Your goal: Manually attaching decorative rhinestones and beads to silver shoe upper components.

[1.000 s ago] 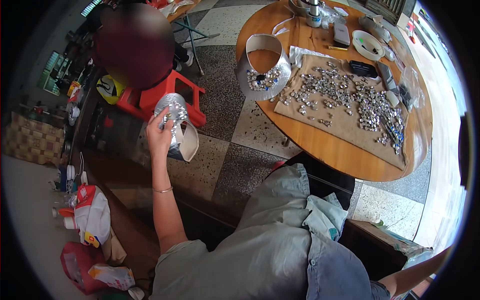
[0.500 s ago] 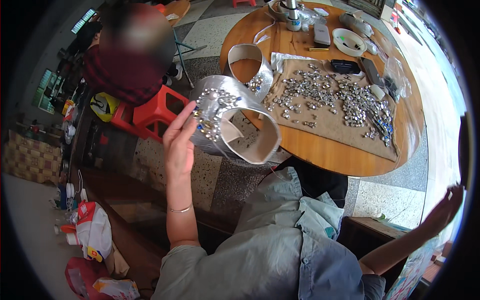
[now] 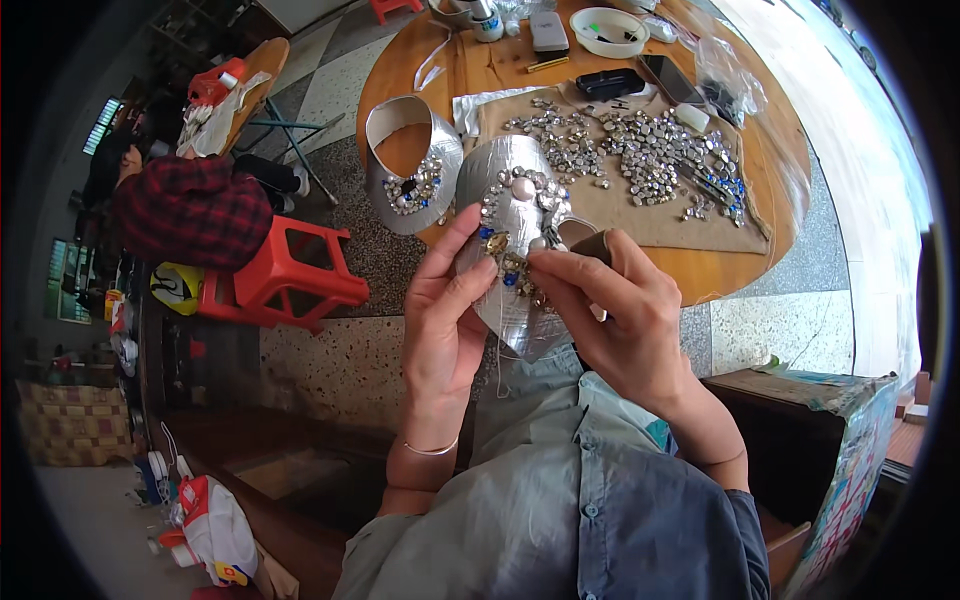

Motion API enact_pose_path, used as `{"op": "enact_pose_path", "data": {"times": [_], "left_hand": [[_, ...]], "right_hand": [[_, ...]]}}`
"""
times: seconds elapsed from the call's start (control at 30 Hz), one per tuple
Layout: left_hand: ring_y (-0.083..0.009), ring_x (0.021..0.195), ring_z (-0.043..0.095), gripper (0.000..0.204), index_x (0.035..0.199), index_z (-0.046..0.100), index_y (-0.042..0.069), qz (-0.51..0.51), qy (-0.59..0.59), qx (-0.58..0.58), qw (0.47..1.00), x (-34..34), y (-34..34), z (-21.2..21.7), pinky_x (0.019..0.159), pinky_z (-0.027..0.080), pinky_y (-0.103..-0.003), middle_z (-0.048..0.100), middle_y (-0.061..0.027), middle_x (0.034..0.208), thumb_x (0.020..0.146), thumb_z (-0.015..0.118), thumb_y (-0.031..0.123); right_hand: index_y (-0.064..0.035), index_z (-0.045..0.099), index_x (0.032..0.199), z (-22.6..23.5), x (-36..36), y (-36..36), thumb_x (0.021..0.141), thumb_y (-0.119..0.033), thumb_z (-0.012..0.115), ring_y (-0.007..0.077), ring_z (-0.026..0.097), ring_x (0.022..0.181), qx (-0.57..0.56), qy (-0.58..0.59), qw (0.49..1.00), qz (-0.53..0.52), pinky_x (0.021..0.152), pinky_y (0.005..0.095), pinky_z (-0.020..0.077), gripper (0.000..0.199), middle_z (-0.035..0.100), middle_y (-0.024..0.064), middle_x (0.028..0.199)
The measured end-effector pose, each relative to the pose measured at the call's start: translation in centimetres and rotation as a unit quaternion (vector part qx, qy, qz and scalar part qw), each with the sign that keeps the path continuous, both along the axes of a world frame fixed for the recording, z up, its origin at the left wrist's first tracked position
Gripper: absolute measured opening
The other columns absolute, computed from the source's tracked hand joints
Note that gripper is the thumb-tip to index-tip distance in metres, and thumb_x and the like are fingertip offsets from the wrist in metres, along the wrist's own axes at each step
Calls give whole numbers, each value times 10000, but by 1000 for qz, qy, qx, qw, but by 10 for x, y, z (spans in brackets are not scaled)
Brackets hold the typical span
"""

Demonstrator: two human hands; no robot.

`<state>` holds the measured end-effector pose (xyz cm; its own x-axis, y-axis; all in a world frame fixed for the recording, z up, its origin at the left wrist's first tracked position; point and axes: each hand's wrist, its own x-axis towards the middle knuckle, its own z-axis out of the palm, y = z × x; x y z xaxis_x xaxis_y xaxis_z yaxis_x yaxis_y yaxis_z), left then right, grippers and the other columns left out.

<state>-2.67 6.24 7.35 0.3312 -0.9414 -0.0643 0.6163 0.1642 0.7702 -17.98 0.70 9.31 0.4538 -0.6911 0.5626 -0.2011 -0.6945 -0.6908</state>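
Now | left hand (image 3: pixel 440 315) pinches silver piece (image 3: pixel 520 218) by left edge | right hand (image 3: pixel 630 315), grip pinching its stones (image 3: pixel 523 188) | table rim (image 3: pixel 705 285) beyond

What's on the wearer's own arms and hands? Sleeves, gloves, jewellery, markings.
Left hand ungloved, with a thin, shiny bracelet at the wrist; left sleeve short, pale grey-green. Right hand ungloved, no bracelet visible; right sleeve short, darker blue-grey. No cables or markings visible on either arm.
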Motion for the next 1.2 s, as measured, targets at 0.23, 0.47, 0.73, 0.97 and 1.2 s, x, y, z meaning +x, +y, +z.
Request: {"op": "enact_pose_path", "data": {"times": [0.23,0.47,0.73,0.97,1.2], "left_hand": [[-182,1015,560,448,1259,426,-13,4,-46,-15,999,-7,4,2,896,448,-321,557,-132,1137,822,517,-55],[-201,1068,531,454,1271,411,-24,8,-130,-15,991,-11,6,3,941,412,-336,518,-146,1205,824,485,-44],[-186,1060,529,441,1260,421,-35,17,-155,-17,988,-20,4,7,932,412,-323,525,-139,1193,826,497,-42],[-111,947,547,451,1246,436,-42,89,-206,-39,974,-36,5,2,842,444,-242,570,-98,1085,816,571,-44],[-77,886,543,434,1226,458,-48,116,-337,-48,933,-41,12,0,767,457,-210,573,-81,1059,813,592,-35]], "right_hand": [[-57,666,904,-3,-1,-2,680,28,691,151,434,486,-4,-16,1000,6,434,278,335,241,421,48,607],[-56,662,893,-3,-3,-1,686,29,685,155,442,489,4,-20,1000,11,433,283,336,225,413,50,610],[-53,653,882,-6,-4,-2,691,32,680,160,473,493,-3,-23,1000,-7,435,284,364,211,432,51,626],[-41,648,882,-16,-4,-2,687,43,680,159,500,495,-6,-46,999,-20,442,273,393,215,469,60,648],[-8,638,861,-23,-12,1,681,43,692,136,524,579,54,-57,997,-6,500,243,403,195,539,67,702]]}}
